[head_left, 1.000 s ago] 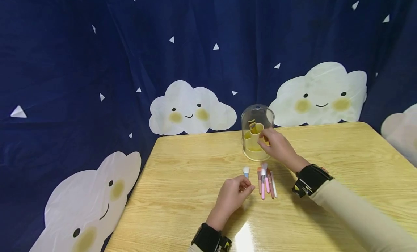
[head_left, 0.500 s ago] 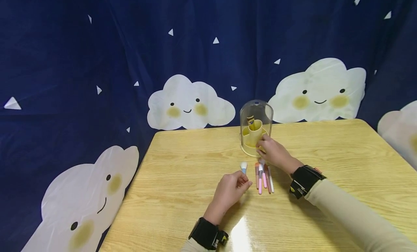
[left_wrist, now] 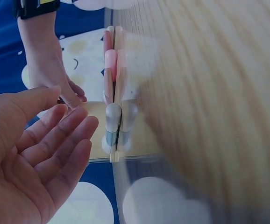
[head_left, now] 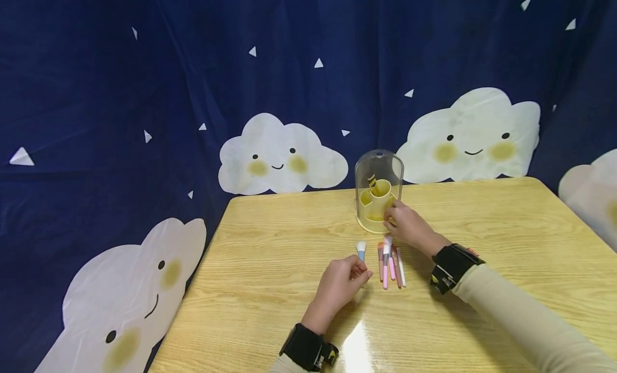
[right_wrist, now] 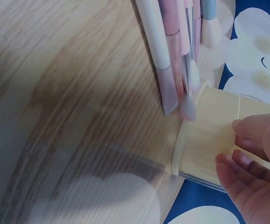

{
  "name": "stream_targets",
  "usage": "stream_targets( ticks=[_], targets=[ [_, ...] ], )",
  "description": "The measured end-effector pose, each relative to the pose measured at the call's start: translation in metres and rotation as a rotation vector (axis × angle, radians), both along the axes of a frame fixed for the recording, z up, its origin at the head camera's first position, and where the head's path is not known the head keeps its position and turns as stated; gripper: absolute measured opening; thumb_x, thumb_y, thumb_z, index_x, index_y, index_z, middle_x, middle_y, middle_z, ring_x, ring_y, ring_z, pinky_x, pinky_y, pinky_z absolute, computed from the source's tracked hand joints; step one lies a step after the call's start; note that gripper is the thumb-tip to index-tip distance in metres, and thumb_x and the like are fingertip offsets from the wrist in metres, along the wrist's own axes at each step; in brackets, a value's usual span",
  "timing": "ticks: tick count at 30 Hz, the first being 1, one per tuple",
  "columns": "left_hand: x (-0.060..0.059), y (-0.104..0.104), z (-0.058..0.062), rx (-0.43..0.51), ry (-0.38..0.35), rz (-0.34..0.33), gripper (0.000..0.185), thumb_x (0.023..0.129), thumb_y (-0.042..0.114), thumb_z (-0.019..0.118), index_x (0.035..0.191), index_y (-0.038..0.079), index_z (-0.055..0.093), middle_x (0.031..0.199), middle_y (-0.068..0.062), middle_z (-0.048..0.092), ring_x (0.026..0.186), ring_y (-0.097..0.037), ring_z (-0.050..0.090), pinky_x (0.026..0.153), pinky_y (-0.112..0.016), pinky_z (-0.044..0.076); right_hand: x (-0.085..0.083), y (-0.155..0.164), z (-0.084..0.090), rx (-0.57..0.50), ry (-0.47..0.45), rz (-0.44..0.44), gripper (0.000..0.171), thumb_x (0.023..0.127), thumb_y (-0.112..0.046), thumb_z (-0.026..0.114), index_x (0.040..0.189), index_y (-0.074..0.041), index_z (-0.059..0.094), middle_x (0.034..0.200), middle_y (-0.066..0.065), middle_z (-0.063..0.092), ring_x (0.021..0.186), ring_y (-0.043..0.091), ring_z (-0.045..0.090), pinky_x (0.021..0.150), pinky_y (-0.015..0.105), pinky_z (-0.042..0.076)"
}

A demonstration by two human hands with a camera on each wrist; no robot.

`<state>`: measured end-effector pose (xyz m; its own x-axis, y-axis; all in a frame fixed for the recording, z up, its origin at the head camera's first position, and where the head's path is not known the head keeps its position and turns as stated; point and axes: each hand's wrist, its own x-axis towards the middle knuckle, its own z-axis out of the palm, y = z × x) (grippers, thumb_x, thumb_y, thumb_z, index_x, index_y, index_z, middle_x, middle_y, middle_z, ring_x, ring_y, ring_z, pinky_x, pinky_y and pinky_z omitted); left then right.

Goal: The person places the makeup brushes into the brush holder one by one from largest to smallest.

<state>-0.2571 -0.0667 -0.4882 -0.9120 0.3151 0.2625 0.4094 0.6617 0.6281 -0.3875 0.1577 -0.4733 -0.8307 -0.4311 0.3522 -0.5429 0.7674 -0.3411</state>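
My left hand [head_left: 339, 284] hovers over the table beside a blue makeup brush with white bristles [head_left: 361, 248], its fingers loosely bent and holding nothing. In the left wrist view a gap shows between those fingers and the brushes. My right hand [head_left: 409, 225] is at the front right of a pale yellow brush holder [head_left: 378, 208]. Its thumb and fingertips are against the holder's wall [right_wrist: 207, 133] in the right wrist view, apart from each other. A dark, gold-striped item [head_left: 372, 183] stands in the holder. Several pink and white makeup brushes [head_left: 391, 266] lie between the hands.
A clear domed cover [head_left: 379, 161] rises behind the holder's cups. The wooden table [head_left: 270, 233] ends at a dark blue curtain [head_left: 289, 40] with cloud prints.
My right hand has moved down from the holder's upper cups to its lower front. The holder's cups appear turned slightly. The left hand stays almost in place; the head view has shifted a little.
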Motion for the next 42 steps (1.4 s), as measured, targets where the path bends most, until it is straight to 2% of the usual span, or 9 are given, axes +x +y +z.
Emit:
stream_targets(
  ticks=[3, 6, 12, 15, 19, 26, 30, 35, 42],
  targets=[
    [-0.001, 0.001, 0.000, -0.014, -0.013, 0.010, 0.014, 0.093, 0.023, 0.077, 0.089, 0.011, 0.070, 0.080, 0.005, 0.071, 0.068, 0.004, 0.060, 0.063, -0.012, 0.049, -0.002, 0.003, -0.001, -0.002, 0.008, -0.006, 0.010, 0.085, 0.000, 0.076, 0.089, 0.005, 0.069, 0.097, 0.019, 0.057, 0.083, 0.029, 0.060, 0.073, 0.043, 0.055],
    [-0.005, 0.000, 0.002, -0.052, -0.024, 0.049, 0.015, 0.091, 0.021, 0.078, 0.087, 0.010, 0.069, 0.078, 0.004, 0.070, 0.067, 0.001, 0.059, 0.060, -0.014, 0.048, -0.005, 0.007, -0.001, -0.011, 0.002, -0.010, 0.010, 0.085, 0.000, 0.076, 0.089, 0.006, 0.069, 0.099, 0.021, 0.055, 0.083, 0.029, 0.059, 0.073, 0.043, 0.055],
    [-0.015, 0.000, 0.004, -0.104, -0.094, 0.130, 0.016, 0.089, 0.018, 0.080, 0.088, 0.006, 0.068, 0.071, 0.003, 0.066, 0.059, -0.003, 0.055, 0.052, -0.018, 0.044, -0.008, 0.011, 0.002, -0.028, -0.092, -0.038, 0.012, 0.086, -0.002, 0.076, 0.091, 0.007, 0.069, 0.107, 0.025, 0.051, 0.087, 0.032, 0.058, 0.076, 0.045, 0.054],
    [-0.019, 0.001, 0.006, -0.108, -0.131, 0.142, 0.017, 0.088, 0.017, 0.080, 0.087, 0.005, 0.067, 0.068, 0.003, 0.065, 0.056, -0.003, 0.052, 0.050, -0.018, 0.042, -0.009, 0.014, 0.002, -0.028, -0.085, -0.041, 0.013, 0.086, -0.002, 0.076, 0.092, 0.008, 0.070, 0.106, 0.025, 0.051, 0.087, 0.032, 0.058, 0.075, 0.045, 0.054],
    [-0.020, 0.003, 0.006, -0.112, -0.120, 0.149, 0.019, 0.087, 0.016, 0.081, 0.086, 0.004, 0.067, 0.066, 0.003, 0.063, 0.055, -0.003, 0.050, 0.051, -0.019, 0.041, -0.009, 0.016, 0.002, -0.031, -0.059, -0.034, 0.016, 0.085, -0.001, 0.076, 0.096, 0.010, 0.070, 0.104, 0.025, 0.053, 0.087, 0.033, 0.059, 0.076, 0.046, 0.054],
    [-0.024, 0.007, 0.008, -0.163, -0.103, 0.142, 0.021, 0.086, 0.018, 0.082, 0.084, 0.004, 0.066, 0.065, 0.005, 0.058, 0.055, -0.004, 0.046, 0.051, -0.018, 0.039, -0.013, 0.019, 0.007, -0.027, -0.066, -0.035, 0.018, 0.086, -0.001, 0.072, 0.098, 0.013, 0.071, 0.102, 0.027, 0.058, 0.088, 0.037, 0.062, 0.080, 0.050, 0.055],
    [-0.028, 0.010, 0.010, -0.186, -0.106, 0.163, 0.025, 0.085, 0.019, 0.084, 0.077, 0.006, 0.064, 0.064, 0.005, 0.053, 0.056, -0.007, 0.044, 0.050, -0.019, 0.036, -0.014, 0.020, 0.009, -0.027, -0.083, -0.037, 0.019, 0.088, -0.001, 0.070, 0.100, 0.013, 0.071, 0.104, 0.028, 0.059, 0.090, 0.037, 0.062, 0.082, 0.051, 0.054],
    [-0.034, 0.016, 0.010, -0.213, -0.165, 0.202, 0.037, 0.085, 0.024, 0.084, 0.064, 0.011, 0.057, 0.062, 0.005, 0.047, 0.055, -0.009, 0.042, 0.048, -0.021, 0.033, -0.013, 0.022, 0.009, -0.023, -0.104, -0.046, 0.021, 0.088, -0.002, 0.068, 0.102, 0.014, 0.069, 0.106, 0.028, 0.059, 0.092, 0.037, 0.063, 0.083, 0.051, 0.055],
    [-0.040, 0.024, 0.009, -0.297, -0.200, 0.271, 0.043, 0.082, 0.031, 0.086, 0.055, 0.013, 0.057, 0.058, 0.005, 0.051, 0.054, -0.010, 0.046, 0.047, -0.023, 0.037, -0.011, 0.025, 0.005, -0.034, -0.078, -0.018, 0.025, 0.088, -0.001, 0.068, 0.106, 0.017, 0.067, 0.107, 0.029, 0.059, 0.092, 0.037, 0.063, 0.082, 0.050, 0.055]
  ],
)
